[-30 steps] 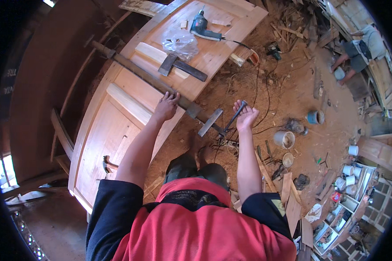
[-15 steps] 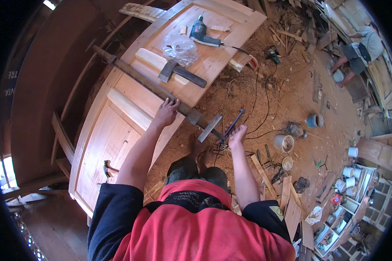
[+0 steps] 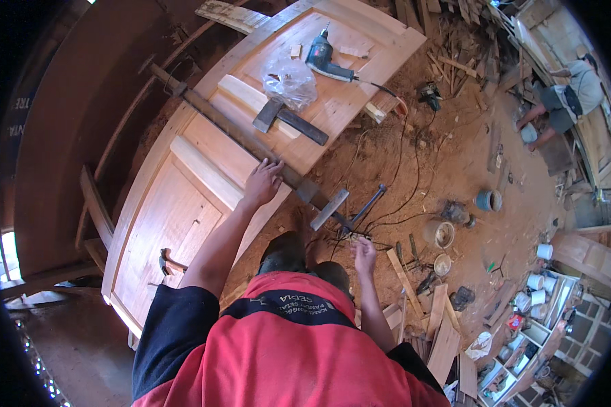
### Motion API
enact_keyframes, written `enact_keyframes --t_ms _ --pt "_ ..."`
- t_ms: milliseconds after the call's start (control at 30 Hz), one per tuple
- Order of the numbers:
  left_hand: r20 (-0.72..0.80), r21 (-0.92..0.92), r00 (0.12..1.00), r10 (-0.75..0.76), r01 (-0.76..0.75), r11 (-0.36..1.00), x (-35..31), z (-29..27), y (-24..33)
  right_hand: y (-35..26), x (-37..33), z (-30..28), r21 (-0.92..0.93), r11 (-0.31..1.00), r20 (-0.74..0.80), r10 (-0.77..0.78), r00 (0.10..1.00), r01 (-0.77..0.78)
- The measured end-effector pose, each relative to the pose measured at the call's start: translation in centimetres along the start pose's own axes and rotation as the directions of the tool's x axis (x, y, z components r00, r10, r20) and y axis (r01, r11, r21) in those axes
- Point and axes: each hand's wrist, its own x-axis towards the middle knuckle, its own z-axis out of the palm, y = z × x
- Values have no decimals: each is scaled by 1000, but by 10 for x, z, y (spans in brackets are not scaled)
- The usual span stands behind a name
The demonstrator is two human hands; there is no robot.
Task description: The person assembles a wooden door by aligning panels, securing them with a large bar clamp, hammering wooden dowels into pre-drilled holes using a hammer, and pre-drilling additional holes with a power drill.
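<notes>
A long metal bar clamp (image 3: 234, 136) lies across a pale wooden panelled door (image 3: 153, 234). My left hand (image 3: 261, 184) rests with its fingers stretched over the clamp bar at the door's near edge. Beyond that edge stick out the clamp's screw end and its flat metal jaw (image 3: 330, 209). A dark turning handle (image 3: 369, 203) slants up from the screw. Just below the handle's lower end is my right hand (image 3: 364, 254), its fingers curled. What they hold, if anything, is hidden.
On the door lie a hammer with a dark handle (image 3: 290, 122), a clear plastic bag (image 3: 290, 83), a power drill (image 3: 327, 58) and a claw hammer (image 3: 172, 262). Cords, buckets (image 3: 488, 200) and wood offcuts (image 3: 438, 311) cover the sawdust floor. Another person (image 3: 577, 91) sits at the far right.
My right hand has moved down from beside the clamp handle to below its lower end, and its fingers have curled in. My left hand stays on the bar. The view has shifted slightly.
</notes>
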Motion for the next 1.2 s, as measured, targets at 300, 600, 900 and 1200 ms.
enact_keyframes --t_ms 300,600,900,1200 --pt "-493 -635 671 -554 158 756 129 -54 -63 -108 -5 21 -463 844 -83 -347 934 273" --pt "-279 -457 860 -428 273 846 398 -45 -133 -152 2 93 -937 161 307 -39 951 309" --pt "-363 -309 887 -285 174 935 463 -10 -143 -105 35 89 -971 229 -59 66 996 -72" --pt "-366 -887 681 -634 -50 458 308 -98 -239 -179 37 140 -876 473 197 168 966 96"
